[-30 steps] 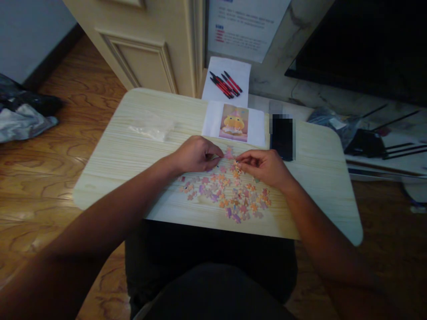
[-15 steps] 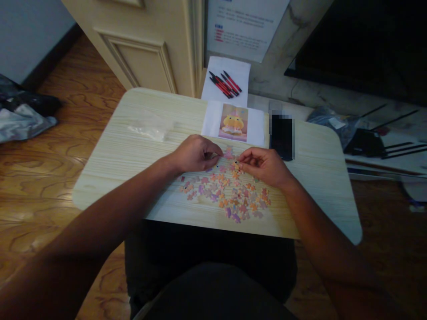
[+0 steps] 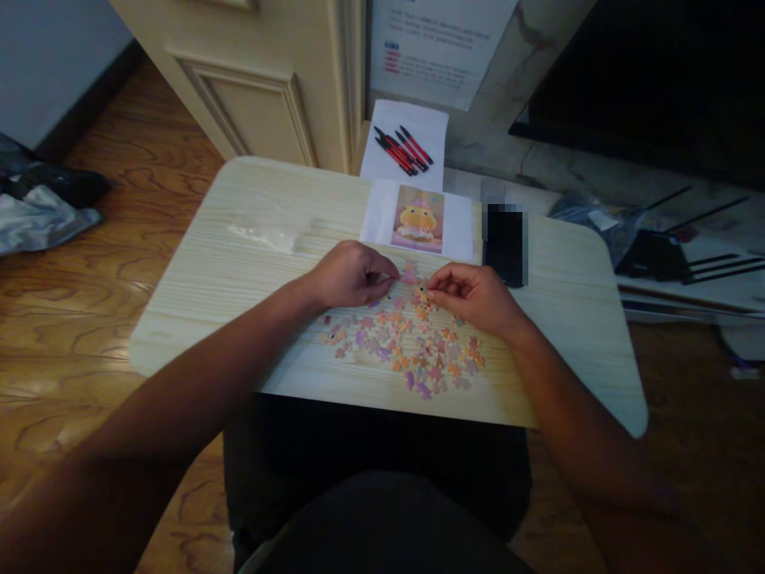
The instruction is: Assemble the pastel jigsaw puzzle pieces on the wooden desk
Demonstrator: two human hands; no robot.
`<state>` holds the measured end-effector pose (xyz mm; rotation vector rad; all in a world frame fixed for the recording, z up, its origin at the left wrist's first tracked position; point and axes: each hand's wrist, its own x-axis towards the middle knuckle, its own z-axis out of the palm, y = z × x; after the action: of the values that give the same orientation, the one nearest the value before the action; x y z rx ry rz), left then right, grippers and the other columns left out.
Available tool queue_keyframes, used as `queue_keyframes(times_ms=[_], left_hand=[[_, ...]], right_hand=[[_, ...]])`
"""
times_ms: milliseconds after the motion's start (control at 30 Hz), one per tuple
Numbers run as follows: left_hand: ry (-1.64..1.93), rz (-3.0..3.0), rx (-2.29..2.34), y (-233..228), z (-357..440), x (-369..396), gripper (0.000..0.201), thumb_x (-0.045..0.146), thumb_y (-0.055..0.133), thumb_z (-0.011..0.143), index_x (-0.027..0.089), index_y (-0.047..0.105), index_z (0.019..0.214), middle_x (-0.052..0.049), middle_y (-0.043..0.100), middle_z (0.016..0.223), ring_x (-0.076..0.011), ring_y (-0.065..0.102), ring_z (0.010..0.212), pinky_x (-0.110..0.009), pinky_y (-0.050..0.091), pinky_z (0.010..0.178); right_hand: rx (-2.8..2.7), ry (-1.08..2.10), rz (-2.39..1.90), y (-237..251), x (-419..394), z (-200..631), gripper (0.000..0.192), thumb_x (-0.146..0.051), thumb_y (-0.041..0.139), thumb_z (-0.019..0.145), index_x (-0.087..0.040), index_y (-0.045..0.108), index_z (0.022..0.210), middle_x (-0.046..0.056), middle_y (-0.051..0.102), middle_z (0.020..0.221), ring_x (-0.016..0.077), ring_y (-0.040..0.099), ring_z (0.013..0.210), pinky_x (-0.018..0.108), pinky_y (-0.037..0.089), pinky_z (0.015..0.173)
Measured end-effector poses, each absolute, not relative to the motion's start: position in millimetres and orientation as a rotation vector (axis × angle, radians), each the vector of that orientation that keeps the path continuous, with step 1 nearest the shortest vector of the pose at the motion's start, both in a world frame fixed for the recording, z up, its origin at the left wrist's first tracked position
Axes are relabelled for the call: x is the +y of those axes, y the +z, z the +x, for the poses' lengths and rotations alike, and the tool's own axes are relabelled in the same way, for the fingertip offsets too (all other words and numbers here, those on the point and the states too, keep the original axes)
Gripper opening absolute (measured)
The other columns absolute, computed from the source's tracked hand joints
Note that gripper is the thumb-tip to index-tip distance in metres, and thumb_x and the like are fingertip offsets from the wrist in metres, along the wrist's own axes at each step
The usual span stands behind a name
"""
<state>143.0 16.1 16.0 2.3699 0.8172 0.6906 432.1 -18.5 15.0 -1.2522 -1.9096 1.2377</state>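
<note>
My left hand (image 3: 357, 275) is closed, thumb and forefinger pinched at the edge of a small cluster of pink puzzle pieces (image 3: 409, 273) on the table. Opposite it, my right hand (image 3: 471, 295) pinches a yellow-orange puzzle piece (image 3: 421, 290) with a dark dot, just below the pink ones. Whether that piece is joined to its neighbours is too small to tell. Loose puzzle pieces (image 3: 430, 359) in orange, pink and purple lie scattered nearer to me. Beyond my hands, a printed picture (image 3: 417, 219) of a yellow figure in a pink hat lies on white paper.
The pale wooden table (image 3: 197, 263) carries a clear plastic bag (image 3: 272, 227) at left and a dark, partly pixelated phone-like object (image 3: 505, 247) at right. Several red-and-black pens (image 3: 405, 150) rest on paper behind. A black device with antennas (image 3: 651, 255) stands beyond the right edge.
My right hand and its piece have shifted very slightly. My left hand stays at the pink pieces, and the scattered pieces lie as before.
</note>
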Motion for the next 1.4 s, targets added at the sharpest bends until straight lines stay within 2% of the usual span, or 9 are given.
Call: queue_keyframes(times_ms=[200,333,400,567,700,833,967,1167,1400], left_hand=[[0.708,2.349,0.805,14.3,142.6,15.4,0.023,0.021,0.064,0.092,0.017,0.087,0.093,0.0,0.075,0.066,-0.01,0.059,0.053,-0.022,0.041,0.055],[0.754,2.308,0.745,12.3,145.4,11.7,0.026,0.028,0.07,0.098,0.017,0.088,0.113,-0.005,0.085,0.083,-0.0134,0.072,0.062,-0.023,0.051,0.06],[0.754,2.309,0.716,10.8,147.8,9.9,0.025,0.029,0.072,0.1,0.018,0.088,0.117,-0.007,0.088,0.092,-0.0154,0.077,0.07,-0.024,0.055,0.064],[0.731,2.381,0.696,6.3,153.6,8.1,0.019,0.028,0.073,0.102,0.021,0.089,0.111,-0.006,0.089,0.098,-0.0187,0.083,0.081,-0.026,0.058,0.07],[0.726,2.447,0.697,6.6,155.0,7.6,0.018,0.025,0.071,0.103,0.019,0.088,0.1,-0.004,0.087,0.087,-0.0162,0.08,0.072,-0.024,0.052,0.064],[0.733,2.452,0.687,9.0,154.6,7.4,0.019,0.024,0.068,0.104,0.019,0.087,0.103,-0.003,0.085,0.084,-0.0142,0.076,0.067,-0.023,0.048,0.061],[0.697,2.468,0.681,8.5,154.1,8.1,0.024,0.026,0.068,0.104,0.019,0.084,0.088,-0.002,0.081,0.074,-0.0134,0.073,0.061,-0.024,0.046,0.058],[0.725,2.442,0.669,4.5,152.9,9.9,0.017,0.026,0.071,0.102,0.02,0.087,0.101,-0.005,0.087,0.088,-0.0161,0.08,0.072,-0.025,0.054,0.065],[0.702,2.406,0.707,4.9,154.8,10.5,0.018,0.028,0.072,0.099,0.022,0.085,0.089,-0.004,0.084,0.079,-0.0155,0.078,0.068,-0.023,0.055,0.064]], right_hand=[[-1.889,1.255,-1.234,13.4,-17.8,432.4,0.023,-0.042,0.086,0.091,-0.02,0.079,0.096,-0.001,0.067,0.072,0.0123,0.053,0.06,0.029,0.041,0.056],[-1.87,1.256,-1.234,10.8,-18.0,432.9,0.026,-0.044,0.087,0.092,-0.022,0.075,0.098,0.0,0.07,0.076,0.0137,0.057,0.063,0.029,0.043,0.056],[-1.874,1.24,-1.234,10.1,-18.5,432.7,0.026,-0.044,0.087,0.092,-0.023,0.073,0.098,-0.001,0.069,0.075,0.0138,0.057,0.063,0.029,0.043,0.056],[-1.868,1.238,-1.204,11.7,-19.8,430.5,0.026,-0.042,0.088,0.091,-0.023,0.071,0.097,-0.002,0.069,0.076,0.0128,0.055,0.061,0.028,0.041,0.055],[-1.873,1.229,-1.187,11.9,-19.9,429.4,0.025,-0.04,0.088,0.09,-0.024,0.07,0.097,-0.003,0.067,0.075,0.0122,0.054,0.06,0.028,0.039,0.054],[-1.887,1.229,-1.183,9.4,-19.8,429.9,0.024,-0.039,0.087,0.091,-0.024,0.069,0.098,-0.002,0.069,0.077,0.0128,0.055,0.061,0.029,0.04,0.054],[-1.898,1.228,-1.191,7.8,-20.1,429.5,0.026,-0.041,0.087,0.092,-0.025,0.069,0.1,-0.001,0.07,0.08,0.013,0.055,0.061,0.029,0.042,0.055],[-1.895,1.223,-1.185,6.7,-20.1,427.7,0.028,-0.044,0.087,0.092,-0.025,0.068,0.102,-0.002,0.069,0.081,0.0119,0.052,0.06,0.029,0.04,0.054],[-1.897,1.214,-1.226,9.1,-20.6,427.2,0.03,-0.045,0.086,0.091,-0.025,0.068,0.103,-0.001,0.071,0.085,0.0133,0.056,0.063,0.03,0.042,0.056]])
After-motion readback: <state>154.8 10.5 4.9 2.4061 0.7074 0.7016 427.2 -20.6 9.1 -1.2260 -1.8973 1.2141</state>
